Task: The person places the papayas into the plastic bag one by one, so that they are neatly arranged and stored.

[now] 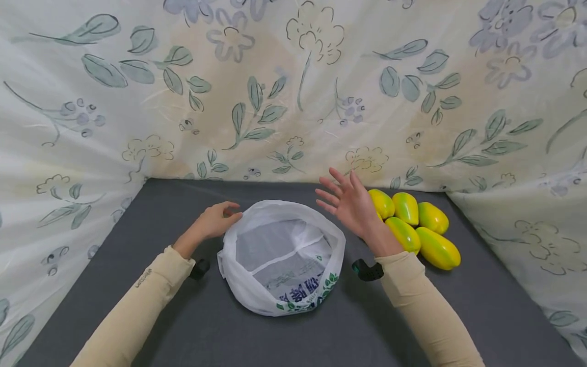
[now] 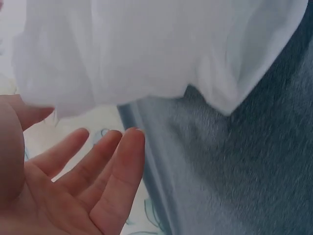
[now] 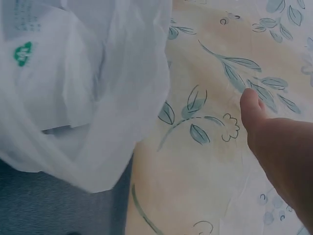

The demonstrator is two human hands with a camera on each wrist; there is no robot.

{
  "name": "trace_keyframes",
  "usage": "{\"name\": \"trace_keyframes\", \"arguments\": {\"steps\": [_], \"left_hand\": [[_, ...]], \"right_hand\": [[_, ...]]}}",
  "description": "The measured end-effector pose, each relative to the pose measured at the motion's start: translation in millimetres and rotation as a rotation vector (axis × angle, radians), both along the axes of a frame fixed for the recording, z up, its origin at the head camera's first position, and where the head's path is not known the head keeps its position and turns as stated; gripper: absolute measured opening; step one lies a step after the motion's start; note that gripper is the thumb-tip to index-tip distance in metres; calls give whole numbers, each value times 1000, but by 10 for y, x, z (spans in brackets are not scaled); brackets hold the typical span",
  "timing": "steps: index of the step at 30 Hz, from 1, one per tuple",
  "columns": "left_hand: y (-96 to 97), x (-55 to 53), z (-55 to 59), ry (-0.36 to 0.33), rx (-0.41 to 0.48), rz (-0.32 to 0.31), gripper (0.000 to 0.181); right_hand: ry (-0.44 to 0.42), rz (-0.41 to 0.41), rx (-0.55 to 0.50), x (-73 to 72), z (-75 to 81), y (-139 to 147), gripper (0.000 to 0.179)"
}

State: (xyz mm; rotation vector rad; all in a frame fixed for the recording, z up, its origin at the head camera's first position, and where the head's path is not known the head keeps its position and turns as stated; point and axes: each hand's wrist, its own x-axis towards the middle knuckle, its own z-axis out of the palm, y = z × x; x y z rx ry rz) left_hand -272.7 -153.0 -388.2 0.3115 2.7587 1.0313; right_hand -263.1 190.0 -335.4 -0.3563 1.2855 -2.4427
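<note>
A white plastic bag (image 1: 282,306) with green leaf print and dark lettering stands on the dark table, its wide round mouth facing up. Beside its left rim is my left hand (image 1: 210,222), fingers loosely bent. In the left wrist view the thumb tip meets the edge of the bag (image 2: 122,54); whether it touches is unclear, and the other fingers (image 2: 128,161) are apart from it. My right hand (image 1: 355,206) is raised to the right of the bag, fingers spread and holding nothing. Behind it sit several glossy yellow-green fruits (image 1: 438,248), mango-like, some partly hidden by the hand.
The dark grey cloth (image 1: 293,341) covers the table. Floral fabric (image 1: 257,102) hangs along the back and both sides. The fruits lie close together at the right of the table. A small black wrist device (image 1: 368,270) is on the right wrist.
</note>
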Motion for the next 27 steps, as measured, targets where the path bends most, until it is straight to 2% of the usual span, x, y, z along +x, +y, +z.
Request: {"name": "trace_keyframes", "arguments": {"steps": [5,10,17,21,27], "left_hand": [[40,69,-39,5,-3,0,54],[40,172,-57,-27,-5,21,54],[66,287,-127,42,95,17,45],[67,276,-170,59,159,33,41],[18,189,-226,25,230,43,42]], "right_hand": [[-5,-5,19,113,-139,96,64],[-27,-5,8,230,-215,194,65],[-75,7,-55,361,-292,307,64],[-107,21,-91,419,-349,356,64],[-97,15,-89,459,-462,524,67]]}}
